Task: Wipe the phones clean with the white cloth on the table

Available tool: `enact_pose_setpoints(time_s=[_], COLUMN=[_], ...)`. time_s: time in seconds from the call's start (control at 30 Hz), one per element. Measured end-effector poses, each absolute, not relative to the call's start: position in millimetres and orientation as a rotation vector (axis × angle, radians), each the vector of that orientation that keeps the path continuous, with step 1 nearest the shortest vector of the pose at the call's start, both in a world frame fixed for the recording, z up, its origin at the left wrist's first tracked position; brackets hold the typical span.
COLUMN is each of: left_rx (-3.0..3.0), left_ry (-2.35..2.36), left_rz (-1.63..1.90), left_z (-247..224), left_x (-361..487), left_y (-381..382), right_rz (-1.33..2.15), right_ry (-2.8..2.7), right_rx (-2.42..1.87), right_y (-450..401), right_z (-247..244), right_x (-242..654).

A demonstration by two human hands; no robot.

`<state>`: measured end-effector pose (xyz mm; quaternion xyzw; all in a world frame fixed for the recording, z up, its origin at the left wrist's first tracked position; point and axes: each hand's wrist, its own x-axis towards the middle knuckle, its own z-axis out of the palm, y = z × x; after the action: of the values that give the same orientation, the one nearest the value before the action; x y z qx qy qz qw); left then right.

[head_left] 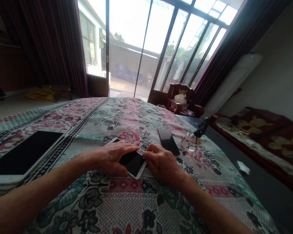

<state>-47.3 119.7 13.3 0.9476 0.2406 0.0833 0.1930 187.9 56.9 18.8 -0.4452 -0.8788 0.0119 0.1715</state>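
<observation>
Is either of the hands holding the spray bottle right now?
No, the spray bottle sits on the patterned cloth beside the dark phone, while left hand and right hand are both at the white phone.

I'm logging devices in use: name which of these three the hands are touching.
The white-framed smartphone, partly under the left hand with the right hand at its edge; the red-edged smartphone and larger white tablet lie clear of both.
</observation>
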Motion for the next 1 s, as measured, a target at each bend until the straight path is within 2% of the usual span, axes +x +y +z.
enact_pose_setpoints(time_s=[0.3, 0.8, 1.0], left_rx=[2.663, 2.684, 2.747], left_ry=[0.652, 0.66, 0.735], left_rz=[0.257, 0.249, 0.25], left_z=[9, 17, 26], left_x=[-49, -46, -43], left_y=[122, 117, 110], right_rz=[-0.086, -0.029, 0.14], right_ry=[-2.522, -2.524, -2.276], right_rx=[-1.426, -1.437, -1.383], right_y=[51, 45, 51], right_z=[28, 35, 28], right_x=[199, 190, 194])
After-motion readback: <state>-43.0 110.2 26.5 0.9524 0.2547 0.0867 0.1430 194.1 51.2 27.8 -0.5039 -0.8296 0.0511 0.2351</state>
